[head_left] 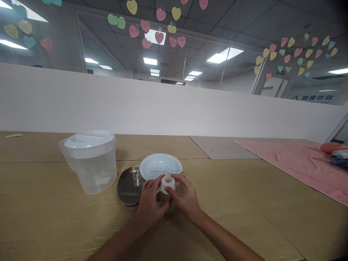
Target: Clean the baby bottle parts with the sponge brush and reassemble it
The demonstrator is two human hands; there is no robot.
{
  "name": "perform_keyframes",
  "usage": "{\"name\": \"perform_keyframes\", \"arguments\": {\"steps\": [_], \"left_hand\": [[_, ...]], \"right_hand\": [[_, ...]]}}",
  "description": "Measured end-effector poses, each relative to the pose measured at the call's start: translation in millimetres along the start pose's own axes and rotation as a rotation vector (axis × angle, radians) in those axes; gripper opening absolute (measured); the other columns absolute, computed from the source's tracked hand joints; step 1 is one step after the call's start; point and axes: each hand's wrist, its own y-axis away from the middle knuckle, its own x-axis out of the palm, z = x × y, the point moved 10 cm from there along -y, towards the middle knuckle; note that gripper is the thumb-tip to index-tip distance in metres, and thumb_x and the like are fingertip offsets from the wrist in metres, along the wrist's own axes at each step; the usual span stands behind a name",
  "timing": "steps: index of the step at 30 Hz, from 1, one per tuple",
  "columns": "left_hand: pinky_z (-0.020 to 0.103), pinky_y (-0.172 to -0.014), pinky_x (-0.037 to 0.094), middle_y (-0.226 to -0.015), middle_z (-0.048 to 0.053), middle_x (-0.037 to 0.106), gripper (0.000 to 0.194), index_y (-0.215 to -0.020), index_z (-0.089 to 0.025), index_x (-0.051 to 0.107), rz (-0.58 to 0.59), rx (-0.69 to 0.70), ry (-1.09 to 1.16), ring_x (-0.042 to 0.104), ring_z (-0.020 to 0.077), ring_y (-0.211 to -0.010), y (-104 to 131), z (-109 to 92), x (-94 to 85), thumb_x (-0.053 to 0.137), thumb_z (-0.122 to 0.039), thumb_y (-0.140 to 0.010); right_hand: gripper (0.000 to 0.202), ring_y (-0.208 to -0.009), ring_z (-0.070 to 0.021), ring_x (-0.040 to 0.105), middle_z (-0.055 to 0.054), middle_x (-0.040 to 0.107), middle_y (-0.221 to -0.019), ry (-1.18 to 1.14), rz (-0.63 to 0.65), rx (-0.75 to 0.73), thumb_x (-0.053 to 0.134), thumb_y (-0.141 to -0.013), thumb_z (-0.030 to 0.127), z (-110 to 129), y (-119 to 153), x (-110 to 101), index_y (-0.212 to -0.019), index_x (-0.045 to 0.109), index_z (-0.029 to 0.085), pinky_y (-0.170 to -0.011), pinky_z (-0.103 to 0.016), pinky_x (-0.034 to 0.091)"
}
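Both of my hands are closed around a baby bottle (168,183) with a white collar and a clear nipple on top. The bottle stands upright, and its lower body is mostly hidden by my fingers. My left hand (150,201) grips it from the left. From the right, my right hand (185,194) wraps it, with the thumb against the white collar. Just behind the bottle sits a white bowl (157,161) with a thin line, perhaps a straw or wire, across it. A clear cap (136,172) stands on a dark metal tray (127,194) left of my left hand.
A clear plastic pitcher (95,170) with a white lid stands at the left on the wooden table (239,214). A pink cloth (301,159) lies at the right, beside a grey sheet (223,146). A low white wall (152,108) runs along the back.
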Motion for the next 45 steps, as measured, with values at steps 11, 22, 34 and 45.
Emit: {"name": "perform_keyframes", "arguments": {"steps": [11, 22, 34, 45], "left_hand": [[0.044, -0.095, 0.034, -0.124, 0.011, 0.052, 0.045, -0.127, -0.017, 0.038, -0.246, 0.034, -0.118, 0.047, 0.0254, -0.113, -7.6, 27.4, -53.8, 0.033, -0.037, -0.088], [0.042, -0.084, 0.039, -0.097, 0.012, 0.063, 0.023, -0.094, -0.015, 0.059, -0.055, -0.233, -0.615, 0.051, 0.0298, -0.103, -19.6, 90.1, -50.7, 0.041, -0.024, -0.082], [0.042, -0.082, 0.046, -0.094, 0.009, 0.055, 0.021, -0.093, -0.018, 0.048, -0.667, 0.042, -0.266, 0.055, 0.0241, -0.096, -3.5, 23.7, -112.8, 0.055, -0.025, -0.075], [0.041, -0.088, 0.052, -0.099, 0.005, 0.065, 0.032, -0.111, -0.029, 0.049, -0.177, 0.685, 0.047, 0.06, 0.021, -0.104, 33.7, -54.0, -43.2, 0.051, -0.016, -0.081]], "right_hand": [[0.031, -0.09, -0.0214, 0.059, -0.005, 0.064, -0.09, 0.093, -0.09, -0.203, 0.067, -0.07, 0.035, 15.2, 7.2, -6.4, -0.097, 0.058, 0.024, -0.086, -0.042, 0.047], [0.032, -0.091, -0.0212, 0.058, -0.004, 0.061, -0.093, 0.113, -0.077, -0.238, 0.064, -0.072, 0.035, 12.5, 8.0, -2.7, -0.101, 0.052, 0.028, -0.08, -0.038, 0.048], [0.046, -0.101, -0.0235, 0.056, -0.009, 0.057, -0.111, 0.077, 0.017, -0.207, 0.058, -0.077, 0.037, 11.8, 7.3, 4.6, -0.119, 0.043, 0.024, -0.082, -0.039, 0.049], [0.024, -0.102, -0.0234, 0.058, -0.006, 0.064, -0.109, 0.261, -0.183, -0.635, 0.05, -0.08, 0.03, 46.9, 30.0, -16.7, -0.104, 0.051, 0.029, -0.094, -0.054, 0.037]]}}
